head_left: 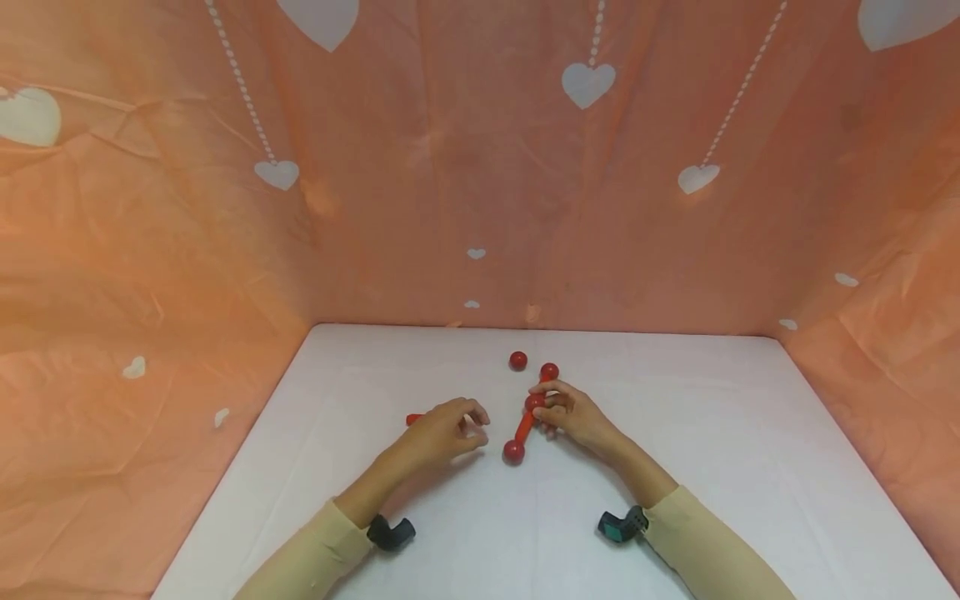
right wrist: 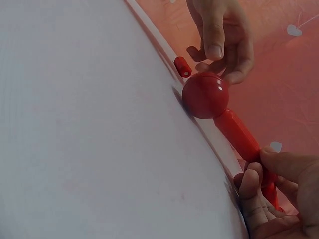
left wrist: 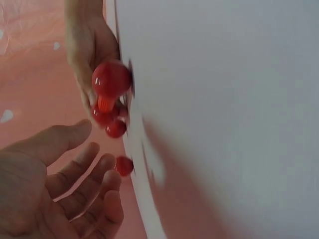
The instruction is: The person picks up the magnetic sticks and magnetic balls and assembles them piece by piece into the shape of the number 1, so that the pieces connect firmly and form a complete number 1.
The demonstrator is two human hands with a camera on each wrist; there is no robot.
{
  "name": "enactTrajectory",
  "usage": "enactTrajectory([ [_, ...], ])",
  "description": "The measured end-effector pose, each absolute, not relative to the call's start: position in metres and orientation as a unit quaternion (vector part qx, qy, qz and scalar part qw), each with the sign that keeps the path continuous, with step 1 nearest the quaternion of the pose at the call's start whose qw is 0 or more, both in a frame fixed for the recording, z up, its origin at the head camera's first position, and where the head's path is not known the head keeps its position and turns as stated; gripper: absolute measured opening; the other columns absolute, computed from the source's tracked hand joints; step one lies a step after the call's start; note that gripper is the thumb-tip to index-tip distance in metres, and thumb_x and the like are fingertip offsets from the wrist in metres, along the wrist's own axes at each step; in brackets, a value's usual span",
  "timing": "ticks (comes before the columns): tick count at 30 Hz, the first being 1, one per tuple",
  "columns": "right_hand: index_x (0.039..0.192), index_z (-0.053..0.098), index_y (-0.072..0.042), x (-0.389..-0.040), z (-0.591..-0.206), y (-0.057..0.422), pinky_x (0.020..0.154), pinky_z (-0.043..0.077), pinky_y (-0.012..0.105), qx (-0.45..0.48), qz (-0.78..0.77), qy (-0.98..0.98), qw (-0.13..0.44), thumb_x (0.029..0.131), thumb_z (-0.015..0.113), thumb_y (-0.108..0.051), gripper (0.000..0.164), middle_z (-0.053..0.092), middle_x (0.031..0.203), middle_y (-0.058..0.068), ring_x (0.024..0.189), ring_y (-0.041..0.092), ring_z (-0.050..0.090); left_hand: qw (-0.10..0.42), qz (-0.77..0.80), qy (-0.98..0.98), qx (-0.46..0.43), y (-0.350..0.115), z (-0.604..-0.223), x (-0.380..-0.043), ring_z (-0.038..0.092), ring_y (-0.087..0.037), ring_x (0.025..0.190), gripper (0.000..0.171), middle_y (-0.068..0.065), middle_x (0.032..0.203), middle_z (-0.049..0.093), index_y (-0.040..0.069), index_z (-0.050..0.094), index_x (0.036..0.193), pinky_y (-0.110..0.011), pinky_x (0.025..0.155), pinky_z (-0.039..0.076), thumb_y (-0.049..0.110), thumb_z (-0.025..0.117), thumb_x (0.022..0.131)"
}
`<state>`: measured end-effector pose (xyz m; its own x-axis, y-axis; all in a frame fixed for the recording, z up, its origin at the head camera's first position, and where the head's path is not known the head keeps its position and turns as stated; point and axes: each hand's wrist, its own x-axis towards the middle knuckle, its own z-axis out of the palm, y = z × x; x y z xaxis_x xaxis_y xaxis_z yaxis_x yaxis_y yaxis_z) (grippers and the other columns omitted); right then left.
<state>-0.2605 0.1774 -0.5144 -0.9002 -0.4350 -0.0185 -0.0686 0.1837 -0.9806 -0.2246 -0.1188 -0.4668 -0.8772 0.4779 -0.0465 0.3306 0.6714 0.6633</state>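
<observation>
My right hand (head_left: 576,417) holds a red ball-and-rod chain by its middle ball (head_left: 535,402), with thumb and fingers around it. One red rod (right wrist: 238,134) runs from there to the near end ball (head_left: 513,452). The far end ball (head_left: 549,371) shows beyond my fingers, which partly hide the second rod. My left hand (head_left: 448,429) is left of the chain, fingers loosely bent and apart, with nothing between them. Beside it lies a loose red rod (head_left: 414,419), partly hidden by the hand in the head view; its end shows in the right wrist view.
A loose red ball (head_left: 517,361) sits on the white table (head_left: 675,400) beyond the chain. An orange cloth (head_left: 480,183) with white hearts rises behind the table and at both sides. Dark wrist cameras are strapped near both sleeves.
</observation>
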Motion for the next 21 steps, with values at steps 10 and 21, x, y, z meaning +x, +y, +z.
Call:
enactTrajectory([
  [10,0.145,0.056,-0.001,-0.259,-0.514,0.178,0.073,0.059,0.025,-0.163,-0.618,0.753,0.155,0.105,0.071,-0.017,0.045,0.071,0.106,0.014,0.081,0.022,0.066,0.102,0.327,0.903,0.259,-0.144,-0.463,-0.236,0.06,-0.017,0.099,0.026,0.0,0.111,0.07,0.012,0.071,0.121,-0.036,0.088,0.055,0.02,0.08,0.098],
  [21,0.145,0.057,-0.002,-0.261,-0.516,0.178,0.072,0.06,0.025,-0.156,-0.622,0.751,0.158,0.105,0.071,-0.015,0.044,0.07,0.104,0.014,0.081,0.023,0.066,0.066,0.277,0.92,0.268,-0.172,-0.46,-0.241,0.062,-0.023,0.106,0.027,-0.003,0.116,0.069,0.013,0.07,0.123,-0.042,0.093,0.056,0.02,0.08,0.099],
])
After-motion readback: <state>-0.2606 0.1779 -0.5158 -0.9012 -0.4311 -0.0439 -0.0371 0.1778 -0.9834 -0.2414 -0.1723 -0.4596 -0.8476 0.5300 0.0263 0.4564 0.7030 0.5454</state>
